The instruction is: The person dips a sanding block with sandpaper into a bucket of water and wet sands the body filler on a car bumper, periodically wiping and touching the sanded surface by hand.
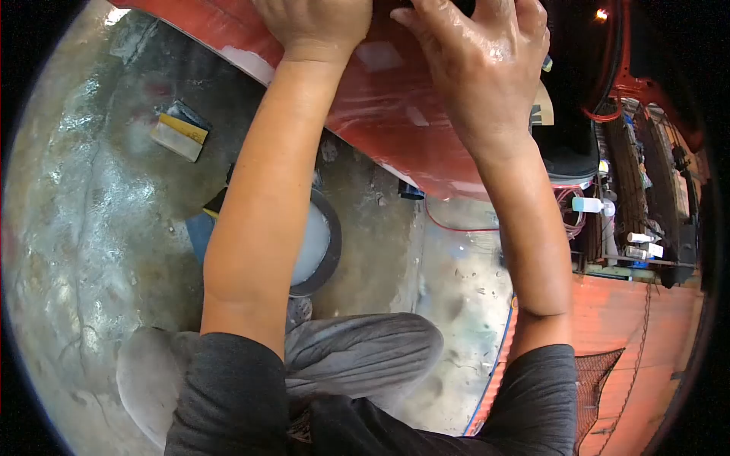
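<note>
A red painted car body panel (357,99) with pale patches and a wet sheen runs across the top. My left hand (315,23) is over this panel at the upper edge. Its fingers lie beyond the view, so what it holds, if anything, is hidden. My right hand (490,57) looks wet and is at the panel's upper right, beside a dark opening. The fingers are bent and spread apart, with their tips partly cut off; nothing shows in them. Behind my left forearm stands a round dark tub (327,258) of cloudy liquid.
A yellow and grey block (180,137) lies on the wet concrete floor (106,228) at left. A red hose (456,228) crosses the floor under the panel. At right are shelves with bottles (589,205), an orange corrugated sheet (639,327) and a dark net (597,387).
</note>
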The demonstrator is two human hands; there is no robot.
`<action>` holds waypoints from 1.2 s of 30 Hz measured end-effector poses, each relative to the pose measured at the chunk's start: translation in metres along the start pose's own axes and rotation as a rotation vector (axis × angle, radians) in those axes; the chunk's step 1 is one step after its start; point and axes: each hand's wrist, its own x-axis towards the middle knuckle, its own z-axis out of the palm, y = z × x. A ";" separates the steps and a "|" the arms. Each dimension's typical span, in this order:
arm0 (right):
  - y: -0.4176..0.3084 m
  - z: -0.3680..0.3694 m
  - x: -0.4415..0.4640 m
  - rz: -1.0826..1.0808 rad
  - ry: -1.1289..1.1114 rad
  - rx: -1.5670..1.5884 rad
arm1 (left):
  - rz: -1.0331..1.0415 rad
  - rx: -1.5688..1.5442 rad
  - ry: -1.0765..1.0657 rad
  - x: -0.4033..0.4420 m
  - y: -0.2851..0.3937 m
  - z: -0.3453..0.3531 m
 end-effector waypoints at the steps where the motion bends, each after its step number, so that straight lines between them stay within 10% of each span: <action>1: -0.010 -0.018 0.003 0.073 -0.088 0.031 | 0.082 0.027 0.039 0.000 -0.006 0.001; 9: 0.022 -0.056 -0.189 0.299 -0.136 0.136 | 0.148 -0.035 0.142 0.009 -0.034 0.010; 19: -0.017 0.005 -0.028 0.329 0.299 0.264 | 0.190 -0.010 0.154 0.005 -0.040 0.013; 23: 0.012 -0.050 -0.173 0.371 -0.061 0.285 | 0.168 -0.028 0.149 0.005 -0.033 0.012; 31: -0.026 -0.005 0.007 0.317 0.039 0.150 | 0.160 0.009 0.134 0.004 -0.035 0.009; 36: 0.003 -0.032 -0.133 0.336 -0.029 0.194 | 0.159 -0.008 0.121 0.005 -0.031 0.008</action>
